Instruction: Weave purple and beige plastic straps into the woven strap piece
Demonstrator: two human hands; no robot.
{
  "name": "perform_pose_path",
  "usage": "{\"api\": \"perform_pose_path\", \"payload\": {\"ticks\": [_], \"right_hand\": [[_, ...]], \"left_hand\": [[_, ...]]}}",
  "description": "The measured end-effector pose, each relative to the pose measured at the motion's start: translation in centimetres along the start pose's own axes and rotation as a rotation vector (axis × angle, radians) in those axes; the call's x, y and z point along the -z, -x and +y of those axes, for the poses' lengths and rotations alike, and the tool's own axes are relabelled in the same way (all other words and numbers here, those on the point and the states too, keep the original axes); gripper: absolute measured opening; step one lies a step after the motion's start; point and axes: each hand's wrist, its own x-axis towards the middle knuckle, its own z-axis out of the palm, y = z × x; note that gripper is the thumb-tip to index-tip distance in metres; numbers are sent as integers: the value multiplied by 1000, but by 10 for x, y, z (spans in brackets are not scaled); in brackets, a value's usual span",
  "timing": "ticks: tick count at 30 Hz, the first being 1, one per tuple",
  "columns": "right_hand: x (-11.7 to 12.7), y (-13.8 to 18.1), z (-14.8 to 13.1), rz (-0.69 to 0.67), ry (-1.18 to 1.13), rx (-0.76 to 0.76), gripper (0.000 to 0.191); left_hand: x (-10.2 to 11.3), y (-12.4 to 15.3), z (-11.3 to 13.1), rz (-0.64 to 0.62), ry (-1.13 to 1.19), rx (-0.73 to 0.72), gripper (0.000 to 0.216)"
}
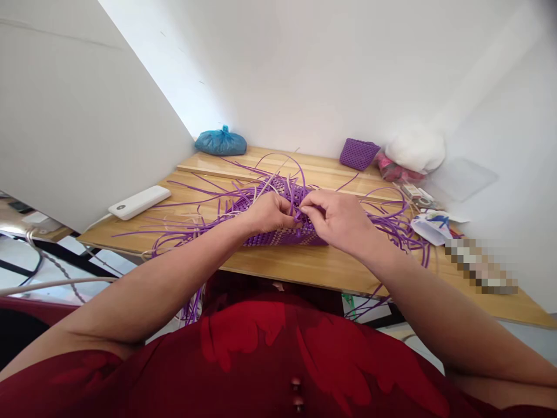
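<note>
A half-woven purple and beige basket lies on the wooden table in front of me, with long loose strands fanning out on both sides. My left hand is closed at the basket's near upper edge, thumb and fingers pinching a purple strand. Just beside it, my right hand pinches a purple strand between thumb and forefinger. The two hands' fingertips are almost touching over a small knot of strands. Part of the weave is hidden behind both hands.
A blue plastic bag and a small purple woven basket stand at the back of the table. At left lies a white power strip or similar device. A white bundle and a plastic container are at right.
</note>
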Motion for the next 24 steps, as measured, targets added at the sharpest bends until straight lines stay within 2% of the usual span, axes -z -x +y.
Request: {"api": "perform_pose_path", "payload": {"ticks": [3, 5, 7, 9, 12, 16, 18, 20, 22, 24], "right_hand": [[12, 9, -9, -124, 277, -99, 16], [21, 16, -17, -296, 262, -124, 17], [26, 20, -20, -430, 6, -127, 19], [23, 18, -16, -469, -378, -191, 19], [5, 12, -2, -367, -810, -311, 17], [-18, 8, 9, -285, -973, -271, 19], [-18, 6, 8, -239, -865, -270, 19], [-6, 0, 7, -130, -573, -209, 15], [19, -8, 11, -87, -223, -129, 11], [57, -13, 27, -123, 11, -144, 11]], "left_hand": [[1, 1, 3, 23, -13, 8, 31], [2, 1, 6, 27, -9, 15, 32], [2, 2, 8, 21, -7, 19, 28], [1, 2, 8, 22, -1, 18, 24], [0, 2, 7, 28, 19, 28, 22], [1, 3, 5, 6, 31, 43, 21], [1, 3, 5, 14, 27, 30, 24], [1, 3, 4, 30, 22, 25, 29], [0, 3, 3, 39, 26, 33, 29], [0, 2, 3, 40, 36, 47, 29]]}}
